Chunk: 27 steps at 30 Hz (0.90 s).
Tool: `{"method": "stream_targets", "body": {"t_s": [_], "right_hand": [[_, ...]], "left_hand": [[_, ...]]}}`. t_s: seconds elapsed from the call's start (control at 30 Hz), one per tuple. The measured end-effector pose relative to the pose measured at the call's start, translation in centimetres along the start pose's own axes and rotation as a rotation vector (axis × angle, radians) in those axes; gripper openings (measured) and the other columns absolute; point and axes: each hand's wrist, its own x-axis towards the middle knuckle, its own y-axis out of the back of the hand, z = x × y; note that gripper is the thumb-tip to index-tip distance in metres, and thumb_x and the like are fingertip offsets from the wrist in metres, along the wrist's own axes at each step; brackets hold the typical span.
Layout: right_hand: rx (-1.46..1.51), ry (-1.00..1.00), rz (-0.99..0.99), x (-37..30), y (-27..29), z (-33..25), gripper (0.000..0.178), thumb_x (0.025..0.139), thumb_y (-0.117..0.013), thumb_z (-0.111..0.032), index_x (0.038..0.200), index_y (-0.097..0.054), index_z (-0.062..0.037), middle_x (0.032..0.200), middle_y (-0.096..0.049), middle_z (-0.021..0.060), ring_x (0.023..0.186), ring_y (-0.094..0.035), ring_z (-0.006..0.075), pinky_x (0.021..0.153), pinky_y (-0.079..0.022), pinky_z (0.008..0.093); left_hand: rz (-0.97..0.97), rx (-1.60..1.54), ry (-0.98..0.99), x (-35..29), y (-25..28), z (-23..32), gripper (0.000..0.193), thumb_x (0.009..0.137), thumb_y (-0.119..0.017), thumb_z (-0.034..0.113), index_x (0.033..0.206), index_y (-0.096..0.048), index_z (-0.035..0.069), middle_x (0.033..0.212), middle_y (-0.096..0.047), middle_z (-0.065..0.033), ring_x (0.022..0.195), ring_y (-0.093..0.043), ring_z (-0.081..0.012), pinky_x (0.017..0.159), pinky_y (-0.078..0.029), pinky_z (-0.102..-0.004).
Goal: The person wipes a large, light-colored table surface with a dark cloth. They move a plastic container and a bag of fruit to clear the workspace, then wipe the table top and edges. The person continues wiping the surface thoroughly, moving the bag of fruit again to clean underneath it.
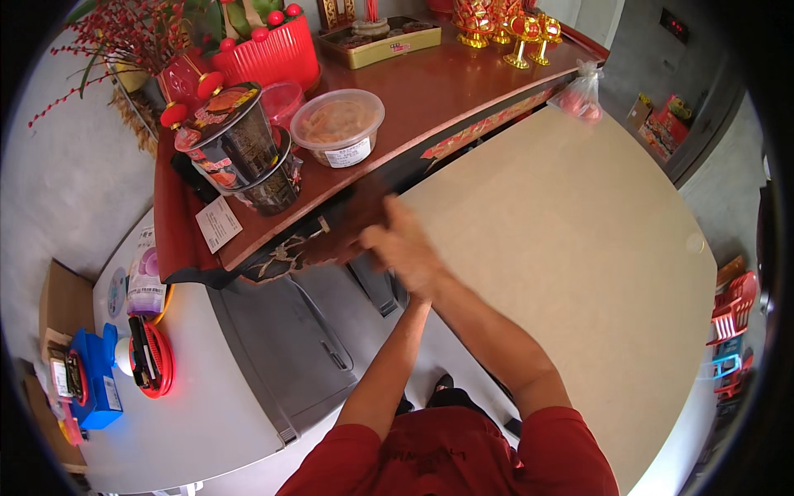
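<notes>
My forearms meet in front of the reddish-brown carved table [413, 107]. The right hand [407, 248] is smeared by motion, beside the table's front edge and the beige tabletop's corner. My left forearm [387, 364] runs up to the right wrist, where the left hand is mostly hidden. A dark brown blur [347, 227], perhaps cloth, lies just left of the right hand; its kind and whether it is held do not show. Nearby on the carved table stand a lidded plastic food tub [337, 124], stacked black instant noodle bowls [236, 140] and a white printed card [218, 224].
The beige tabletop [571, 248] fills the right, with a knotted plastic bag [581, 95] at its far end. Gold goblets [521, 45], a tin box [389, 47] and a red planter [273, 66] stand behind. At left, a white table [190, 438] holds a coiled red cable [160, 364].
</notes>
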Motion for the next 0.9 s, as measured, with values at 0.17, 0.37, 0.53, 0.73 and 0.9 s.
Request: {"method": "stream_targets", "body": {"t_s": [0.17,0.37,0.53,0.73,0.9], "right_hand": [[-1.009,0.421,0.304,-0.7,9.0,6.6,0.030,0.076,-0.065,-0.026,0.102,-0.065,-0.0103,0.103,-0.064,0.0086,0.094,-0.059,0.0290,0.080,-0.048,0.0463],[-1.230,0.663,0.054,0.6,8.1,10.3,0.019,0.087,-0.060,-0.033,0.100,-0.071,-0.0258,0.113,-0.065,-0.0051,0.101,-0.053,0.0239,0.083,-0.041,0.0410],[-1.301,0.709,-0.024,5.0,7.9,11.5,0.032,0.083,-0.061,-0.038,0.112,-0.067,-0.0263,0.123,-0.061,-0.0041,0.107,-0.055,0.0251,0.086,-0.040,0.0453],[-1.261,0.550,0.193,6.7,13.9,12.8,0.026,0.082,-0.060,-0.032,0.106,-0.068,-0.0220,0.117,-0.061,0.0033,0.110,-0.056,0.0297,0.090,-0.039,0.0496],[-1.400,0.448,0.474,6.7,22.9,12.8,0.033,0.080,-0.066,-0.029,0.112,-0.066,-0.0256,0.118,-0.062,0.0050,0.104,-0.060,0.0307,0.088,-0.042,0.0564]], "left_hand": [[0.068,-0.460,0.203,0.8,0.2,1.6,0.045,0.102,-0.040,0.025,0.137,-0.036,-0.002,0.138,-0.036,-0.0237,0.127,-0.037,-0.0388,0.107,-0.031,-0.0471],[0.001,-0.601,0.325,0.7,1.3,2.3,0.055,0.105,-0.033,0.040,0.141,-0.033,-0.001,0.138,-0.035,-0.0248,0.126,-0.040,-0.0362,0.107,-0.033,-0.0442],[0.008,-0.404,0.319,0.5,0.9,1.3,0.059,0.104,-0.034,0.046,0.144,-0.034,0.002,0.142,-0.035,-0.0224,0.131,-0.038,-0.0336,0.107,-0.034,-0.0443],[-0.230,0.028,-0.204,2.4,2.0,2.4,0.055,0.104,-0.035,0.042,0.146,-0.034,0.006,0.150,-0.031,-0.0191,0.139,-0.029,-0.0378,0.111,-0.024,-0.0546],[-0.492,0.271,-0.174,2.5,2.0,2.0,0.045,0.102,-0.041,0.038,0.140,-0.047,0.016,0.151,-0.036,-0.0084,0.143,-0.028,-0.0299,0.114,-0.013,-0.0590]]}}
